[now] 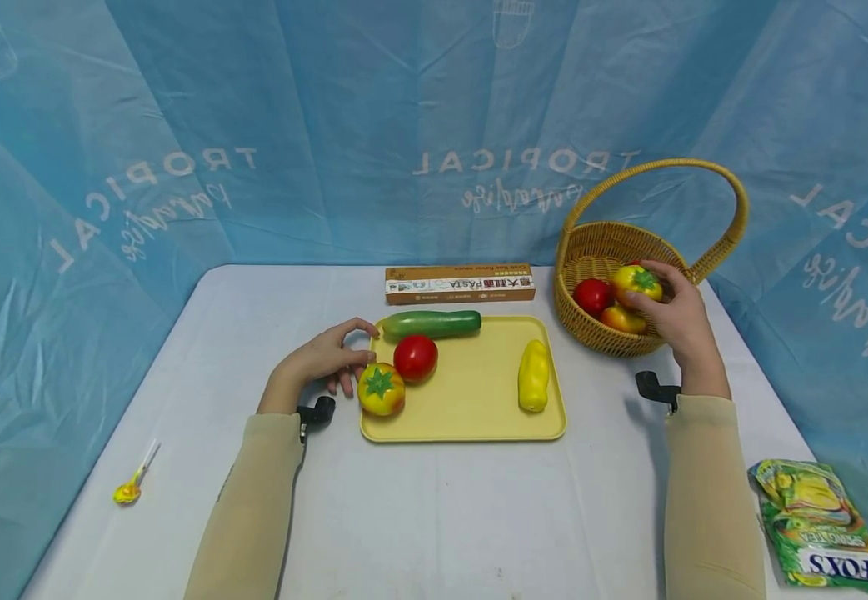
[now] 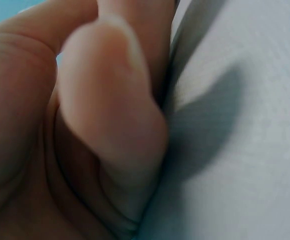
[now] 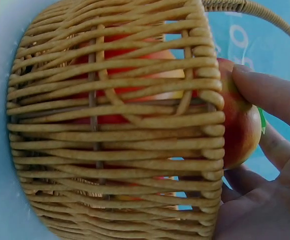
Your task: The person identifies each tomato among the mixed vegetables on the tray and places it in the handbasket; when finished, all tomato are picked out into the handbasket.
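In the head view my right hand (image 1: 677, 312) holds a yellow-and-red toy tomato (image 1: 638, 283) with a green star-shaped top. It is at the mouth of the wicker basket (image 1: 591, 333), above other toy produce. The right wrist view shows the thumb and fingers around the tomato (image 3: 239, 120) at the basket's rim. My left hand (image 1: 321, 357) is at the left edge of the yellow tray (image 1: 471, 400), fingers loosely bent, nothing visibly gripped. Beside it on the tray are another yellow tomato (image 1: 381, 389) and a red round fruit (image 1: 415, 358).
A green cucumber-like vegetable (image 1: 434, 323) lies along the tray's far edge, and a yellow elongated one (image 1: 534, 377) at its right. Behind stands a pasta box (image 1: 460, 285). A lollipop (image 1: 131, 486) lies at left, a green Fox's packet (image 1: 824, 525) at right. The basket's handle (image 1: 659, 164) arches high.
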The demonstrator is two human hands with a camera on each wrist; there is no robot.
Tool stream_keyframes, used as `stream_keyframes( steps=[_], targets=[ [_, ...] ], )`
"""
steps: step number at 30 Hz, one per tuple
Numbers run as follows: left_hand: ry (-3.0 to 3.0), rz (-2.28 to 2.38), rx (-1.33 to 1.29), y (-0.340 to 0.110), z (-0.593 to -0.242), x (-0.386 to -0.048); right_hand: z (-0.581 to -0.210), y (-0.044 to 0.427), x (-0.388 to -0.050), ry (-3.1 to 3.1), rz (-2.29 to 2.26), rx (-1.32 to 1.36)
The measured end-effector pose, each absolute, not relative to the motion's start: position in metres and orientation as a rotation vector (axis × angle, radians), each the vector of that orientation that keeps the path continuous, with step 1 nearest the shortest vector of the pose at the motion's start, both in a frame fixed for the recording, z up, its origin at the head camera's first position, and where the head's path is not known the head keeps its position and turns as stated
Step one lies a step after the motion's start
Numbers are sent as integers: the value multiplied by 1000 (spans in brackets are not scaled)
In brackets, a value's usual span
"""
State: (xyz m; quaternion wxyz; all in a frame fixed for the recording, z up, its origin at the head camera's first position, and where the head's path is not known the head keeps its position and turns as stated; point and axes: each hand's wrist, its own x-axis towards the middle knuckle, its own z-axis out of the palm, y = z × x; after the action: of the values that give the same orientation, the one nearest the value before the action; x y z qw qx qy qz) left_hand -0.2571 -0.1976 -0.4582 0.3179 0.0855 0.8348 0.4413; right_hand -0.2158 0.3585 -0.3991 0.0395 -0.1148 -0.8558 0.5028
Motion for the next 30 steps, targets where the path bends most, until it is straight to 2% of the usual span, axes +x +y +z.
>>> stream_keyframes(
  steps=[20,30],
  targets=[
    [2198,1162,223,-198,-459,-257,-395,357,-215,-2551,1518,-436],
    [2204,1151,218,-197,-459,-257,-383,348,-209,-2518,1569,-387]
  ],
)
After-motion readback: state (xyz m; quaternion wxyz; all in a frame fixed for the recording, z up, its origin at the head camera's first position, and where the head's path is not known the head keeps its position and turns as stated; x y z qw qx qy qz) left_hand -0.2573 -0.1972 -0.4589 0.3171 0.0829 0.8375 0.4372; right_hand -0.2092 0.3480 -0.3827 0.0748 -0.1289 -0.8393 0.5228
